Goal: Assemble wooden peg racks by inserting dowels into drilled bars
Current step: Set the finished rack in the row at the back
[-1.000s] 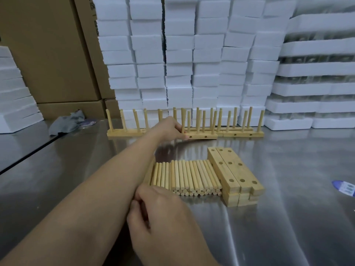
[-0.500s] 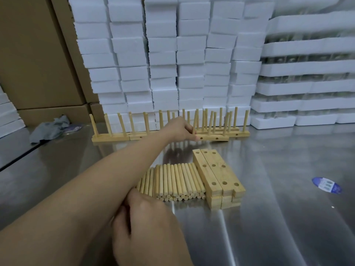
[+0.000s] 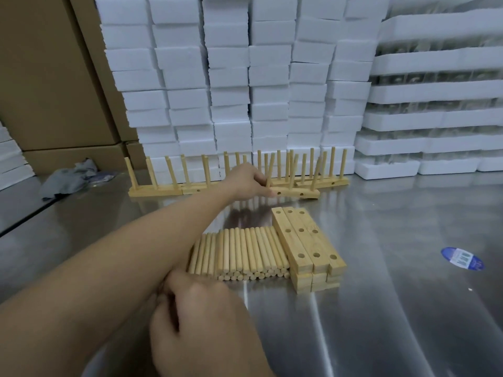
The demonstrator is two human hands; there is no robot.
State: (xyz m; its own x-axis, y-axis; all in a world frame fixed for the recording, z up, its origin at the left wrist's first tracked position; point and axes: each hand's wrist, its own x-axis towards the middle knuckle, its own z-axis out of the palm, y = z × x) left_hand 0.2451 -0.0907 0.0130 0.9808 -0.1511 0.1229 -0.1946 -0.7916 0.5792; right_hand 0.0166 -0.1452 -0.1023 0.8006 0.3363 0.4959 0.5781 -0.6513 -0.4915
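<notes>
My left hand (image 3: 246, 183) is gripping the near end of a peg rack (image 3: 296, 192), with the fingers curled round the bar end and the thumb lying along its front face. My right hand (image 3: 201, 322) is resting close to me against the left forearm. Its fingers are curled under, and I cannot tell whether they are holding anything.

The rack's bar is running away from the left hand toward the right, with its long axis lying across the steel table (image 3: 381, 308). Three dowels are standing up from it, leaning slightly to the right. The bar is pale wood, and small holes are showing in its front face.

Just beyond the left hand, a row of finished racks (image 3: 155, 190) is standing in front of stacked white foam blocks (image 3: 231, 77). Between my two hands, loose dowels (image 3: 239, 251) are lying side by side, their ends pointing toward me. Drilled bars (image 3: 307, 240) are touching their right edge — stacked, with their holes facing up.
</notes>
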